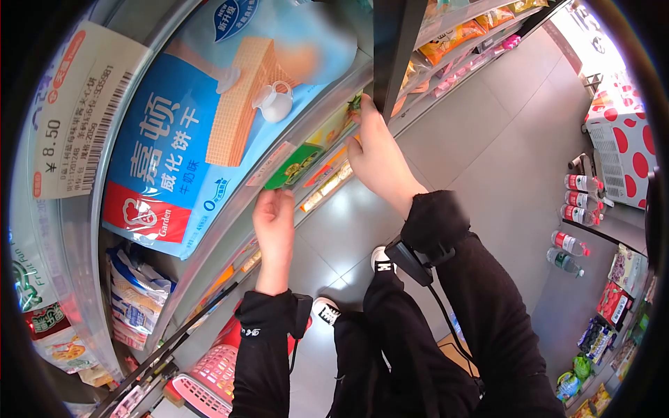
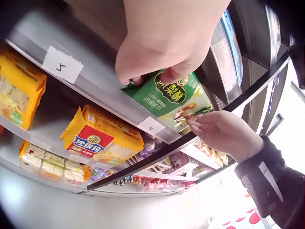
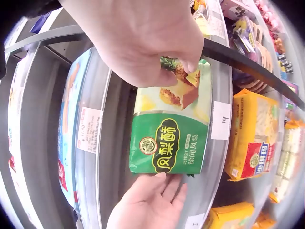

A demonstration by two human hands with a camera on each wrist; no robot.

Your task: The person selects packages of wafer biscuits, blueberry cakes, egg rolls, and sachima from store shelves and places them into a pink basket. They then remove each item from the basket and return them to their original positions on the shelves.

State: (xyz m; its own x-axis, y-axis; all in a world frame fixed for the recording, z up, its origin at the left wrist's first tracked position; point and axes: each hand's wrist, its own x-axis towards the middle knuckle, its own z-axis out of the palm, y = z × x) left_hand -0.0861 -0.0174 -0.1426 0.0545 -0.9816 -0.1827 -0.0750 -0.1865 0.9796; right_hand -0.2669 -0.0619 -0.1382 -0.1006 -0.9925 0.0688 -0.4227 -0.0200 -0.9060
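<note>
A green snack package [image 3: 169, 138] with yellow lettering lies on a grey shelf [image 3: 217, 86], between my two hands. My right hand [image 3: 181, 67] grips its upper end, fingers curled over the pineapple picture. My left hand [image 3: 164, 183] holds the lower end at the fingertips. In the left wrist view my left hand [image 2: 150, 78] pinches the package [image 2: 167, 98] while my right hand [image 2: 193, 125] touches its far end. From the head view the package [image 1: 293, 166] shows at the shelf edge between the left hand [image 1: 275, 202] and right hand [image 1: 362, 115].
A big blue wafer bag [image 1: 209, 118] and a price tag [image 1: 73, 111] fill the shelf above. Yellow packages [image 3: 252, 138] sit beside the green one. A pink basket [image 1: 209, 376] stands on the floor by my feet. Bottles [image 1: 578, 202] and a red-dotted cabinet [image 1: 627, 146] line the far side.
</note>
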